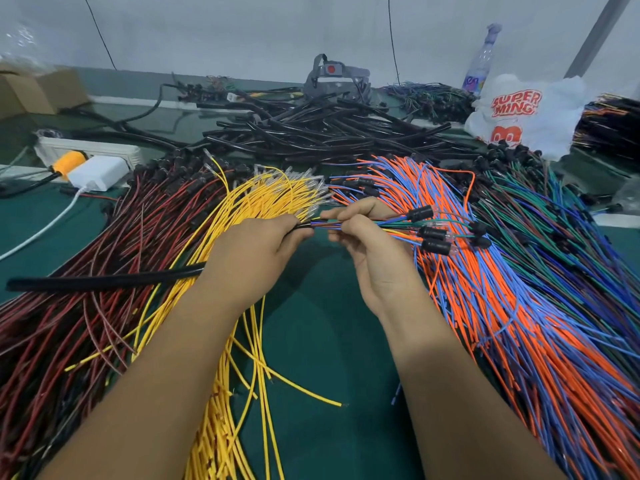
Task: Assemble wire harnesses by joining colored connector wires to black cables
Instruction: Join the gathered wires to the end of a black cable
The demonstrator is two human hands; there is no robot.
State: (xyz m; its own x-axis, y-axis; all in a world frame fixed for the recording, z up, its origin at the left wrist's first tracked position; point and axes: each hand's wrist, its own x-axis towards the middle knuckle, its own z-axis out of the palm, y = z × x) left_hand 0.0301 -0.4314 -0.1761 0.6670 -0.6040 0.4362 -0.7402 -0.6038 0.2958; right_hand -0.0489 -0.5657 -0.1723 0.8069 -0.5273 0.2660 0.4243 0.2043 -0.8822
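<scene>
Two hands up over a green table (311,341), close together in the middle. Left hand (252,258) curled tight round a black cable (104,281), with the long end sticking out to the left over the red and yellow wires. Right hand (374,251) pinching a small bunch of colored connector wires (391,226), just where the bunch comes out of the cable end by the left fingers. Blue, green, orange and yellow in that bunch, fanning out to the right and ending in little black connectors (433,233).

All around, big heaps of wire lying flat on the table: dark red wires (69,306) far left, yellow wires (242,209) under the left arm, orange and blue wires (502,306) under the right arm, green and blue wires (571,237) far right. A pile of black cables (329,129) at the back, in the middle. A white power strip (86,152) back left with an orange plug (69,161) and a white charger (100,173) in it. A cardboard box (34,91) in the far left corner. A white plastic bag (519,112) with red letters back right, and a plastic bottle (481,64) behind it.
</scene>
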